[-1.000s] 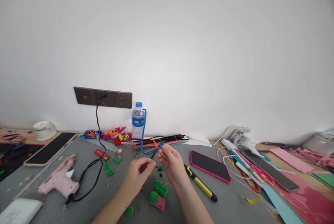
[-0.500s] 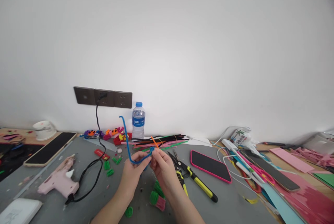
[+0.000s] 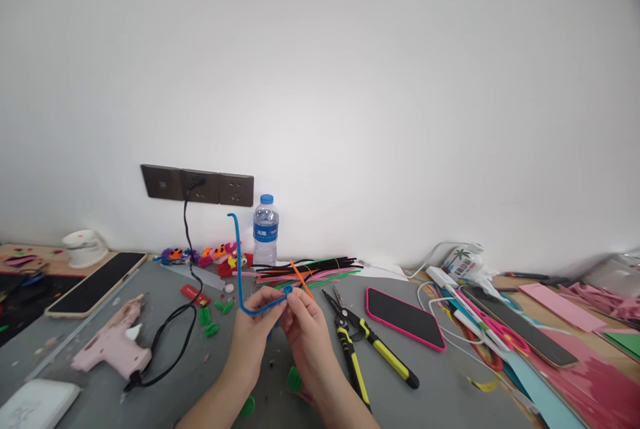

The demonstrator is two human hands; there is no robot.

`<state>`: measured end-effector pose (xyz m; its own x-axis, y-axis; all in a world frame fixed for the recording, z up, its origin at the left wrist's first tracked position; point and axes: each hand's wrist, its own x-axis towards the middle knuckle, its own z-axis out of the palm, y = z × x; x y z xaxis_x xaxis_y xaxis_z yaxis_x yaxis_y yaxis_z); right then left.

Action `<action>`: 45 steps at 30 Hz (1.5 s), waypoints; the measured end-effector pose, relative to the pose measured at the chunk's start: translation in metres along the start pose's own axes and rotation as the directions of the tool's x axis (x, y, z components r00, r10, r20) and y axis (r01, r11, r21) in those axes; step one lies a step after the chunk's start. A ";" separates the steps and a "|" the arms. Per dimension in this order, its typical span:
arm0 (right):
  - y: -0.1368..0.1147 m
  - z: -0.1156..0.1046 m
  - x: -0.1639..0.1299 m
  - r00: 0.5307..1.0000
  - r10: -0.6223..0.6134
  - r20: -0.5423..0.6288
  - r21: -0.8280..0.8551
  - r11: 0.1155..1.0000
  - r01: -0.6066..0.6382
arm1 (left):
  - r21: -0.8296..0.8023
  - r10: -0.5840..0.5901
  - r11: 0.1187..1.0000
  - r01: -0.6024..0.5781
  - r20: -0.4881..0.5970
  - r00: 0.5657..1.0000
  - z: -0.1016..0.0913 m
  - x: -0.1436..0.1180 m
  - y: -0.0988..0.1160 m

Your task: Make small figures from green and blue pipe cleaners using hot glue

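Observation:
A blue pipe cleaner (image 3: 239, 269) is pinched between my two hands, its long free end bent upward on the left and hooked at the tip. My left hand (image 3: 254, 325) closes on it near the bend. With thumb and fingertips, my right hand (image 3: 306, 322) grips its small curled end, close against the left fingers. Part of the blue piece is hidden behind the fingers. Under my right wrist, green coiled pipe cleaner pieces (image 3: 294, 379) lie partly covered. Yellow-and-black pliers (image 3: 384, 352) rest open on the mat just right of my right hand.
Behind my hands lie a bundle of coloured pipe cleaners (image 3: 330, 269) and a water bottle (image 3: 265, 232). A pink glue gun (image 3: 113, 342) with a black cord (image 3: 167, 332) is at left. A pink-cased phone (image 3: 405, 319) lies at right, near white cables and scissors (image 3: 507, 335).
Both hands have shifted slightly left, with the blue pipe cleaner's curled end. Its upright part stands a little straighter. More of the pliers shows now, less of the green pieces.

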<state>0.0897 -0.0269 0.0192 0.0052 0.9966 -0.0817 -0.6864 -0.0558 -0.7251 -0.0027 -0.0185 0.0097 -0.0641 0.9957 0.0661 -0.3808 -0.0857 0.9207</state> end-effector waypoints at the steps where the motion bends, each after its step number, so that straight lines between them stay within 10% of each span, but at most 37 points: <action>1: 0.000 0.000 0.000 1.000 0.000 -0.003 0.000 1.000 0.000 | 0.011 0.010 1.000 -0.010 -0.002 1.000 0.000 0.000 0.001; 32: 0.005 -0.008 0.005 0.990 -0.137 -0.032 -0.221 0.967 0.127 | 0.169 0.014 0.986 -0.001 -0.076 0.997 -0.001 0.001 0.009; 45: 0.003 -0.006 0.001 0.971 -0.236 -0.026 -0.341 0.916 0.213 | -0.001 -0.082 0.997 0.083 -0.104 0.991 0.003 0.000 0.013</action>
<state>0.0920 -0.0264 0.0128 0.1860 0.9798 0.0735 -0.3790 0.1406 -0.9146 -0.0047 -0.0195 0.0228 -0.1279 0.9905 -0.0500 -0.3853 -0.0032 0.9228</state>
